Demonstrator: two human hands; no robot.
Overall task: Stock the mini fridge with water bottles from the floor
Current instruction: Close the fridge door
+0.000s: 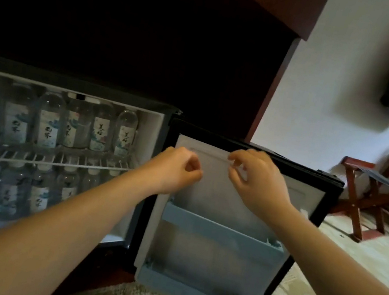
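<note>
Two bare forearms reach forward and upward from the bottom corners, converging toward the middle, the hands held close together but apart. The left hand [176,169], back of the wrist toward the camera, is loosely curled with thumb and fingertips drawn together in a pinch; nothing can be made out between them. The right hand [255,177] is raised slightly higher, wrist bent and palm turned down, its fingers [234,157] hooked and pinched toward the thumb, the sleeveless arm stretching back to the lower right edge.
</note>
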